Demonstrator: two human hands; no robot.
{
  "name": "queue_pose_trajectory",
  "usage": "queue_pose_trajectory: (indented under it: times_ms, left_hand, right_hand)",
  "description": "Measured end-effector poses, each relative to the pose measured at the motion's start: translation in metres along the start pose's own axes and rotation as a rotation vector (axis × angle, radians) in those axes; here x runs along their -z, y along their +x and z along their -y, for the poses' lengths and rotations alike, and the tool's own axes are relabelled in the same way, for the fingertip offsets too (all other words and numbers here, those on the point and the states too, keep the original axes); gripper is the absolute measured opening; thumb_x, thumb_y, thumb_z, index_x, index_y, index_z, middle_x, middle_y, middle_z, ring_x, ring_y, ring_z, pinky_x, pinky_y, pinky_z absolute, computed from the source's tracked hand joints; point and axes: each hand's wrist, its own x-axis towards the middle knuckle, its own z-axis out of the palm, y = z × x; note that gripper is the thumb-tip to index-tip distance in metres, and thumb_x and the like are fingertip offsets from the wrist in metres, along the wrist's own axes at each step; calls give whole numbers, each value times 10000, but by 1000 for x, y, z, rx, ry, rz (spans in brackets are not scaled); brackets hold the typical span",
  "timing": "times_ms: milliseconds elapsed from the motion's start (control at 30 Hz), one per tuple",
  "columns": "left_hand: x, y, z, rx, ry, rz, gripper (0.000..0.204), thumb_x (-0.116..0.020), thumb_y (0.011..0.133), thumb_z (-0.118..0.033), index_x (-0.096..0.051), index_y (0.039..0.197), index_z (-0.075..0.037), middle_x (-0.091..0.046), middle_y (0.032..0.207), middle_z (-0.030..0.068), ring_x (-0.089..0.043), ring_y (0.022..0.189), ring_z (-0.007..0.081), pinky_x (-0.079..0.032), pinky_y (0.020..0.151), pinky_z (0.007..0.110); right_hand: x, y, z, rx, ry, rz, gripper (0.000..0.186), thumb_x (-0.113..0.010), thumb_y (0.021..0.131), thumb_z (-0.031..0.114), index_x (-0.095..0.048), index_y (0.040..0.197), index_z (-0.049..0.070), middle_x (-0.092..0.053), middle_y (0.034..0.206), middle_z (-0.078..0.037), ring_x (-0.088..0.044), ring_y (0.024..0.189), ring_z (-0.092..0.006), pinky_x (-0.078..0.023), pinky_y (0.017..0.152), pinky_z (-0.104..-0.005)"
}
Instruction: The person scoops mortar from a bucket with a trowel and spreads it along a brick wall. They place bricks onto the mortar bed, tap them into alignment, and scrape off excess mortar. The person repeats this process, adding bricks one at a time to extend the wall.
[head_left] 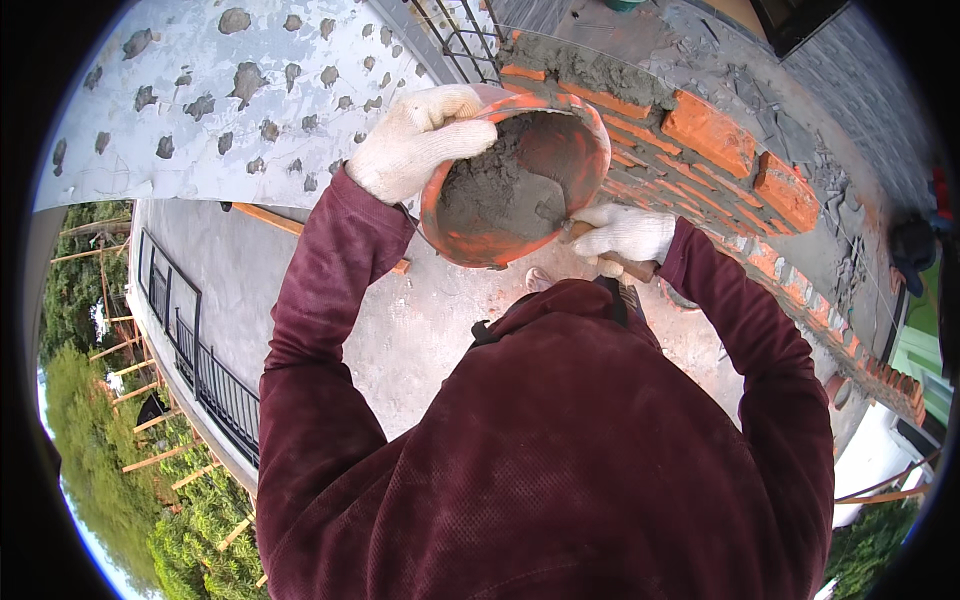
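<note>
My left hand [425, 140], in a white work glove, is closed on the rim of an orange bucket [602, 150], which is tilted with its mouth toward me. Wet grey mortar [475, 195] lies inside it. My right hand [628, 235], gloved as well, grips the wooden handle of a trowel [537, 198] at the bucket's near right edge. The trowel's blade reaches over the rim into the mortar. Some of the handle and fingers are hidden.
A low brick wall [640, 160] runs along my right, with fresh mortar [600, 72] and loose-looking bricks [710, 132] on top. Steel bars [465, 35] rise at its far end. A patched pale wall [210, 100] stands far left, above a concrete floor [230, 270] with a black railing [215, 375].
</note>
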Motion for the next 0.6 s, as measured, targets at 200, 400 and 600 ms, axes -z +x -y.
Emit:
queue_pose_trajectory:
  times_ms: [200, 400, 600]
  left_hand:
    - [-18, -22, 13, 124, -203, -317, 238, -723, 942, -251, -698, 963, -16, -609, 835, -24, -537, 794, 74, -467, 714, 275]
    - [-81, -41, 24, 78, -112, -572, 254, -707, 952, -268, -660, 903, -23, -566, 797, -17, -492, 755, 85, -436, 685, 276]
    - [-119, -41, 46, 217, -454, -839, 282, -645, 1022, -273, -605, 887, -29, -531, 786, -50, -456, 720, 61, -387, 630, 251]
  right_hand:
    - [-35, -10, 25, -6, -27, 9, 432, -616, 993, 305, -549, 1285, -8, -564, 685, -17, -547, 510, -118, -478, 447, -290]
    - [-6, -20, 16, -34, 213, 247, 593, -549, 1051, 398, -401, 1454, -12, -607, 842, -130, -618, 605, -195, -555, 509, -311]
    - [38, -54, -13, 60, 590, 297, 408, -511, 1076, 263, -439, 1338, -41, -580, 816, -105, -577, 552, -190, -470, 434, -290]
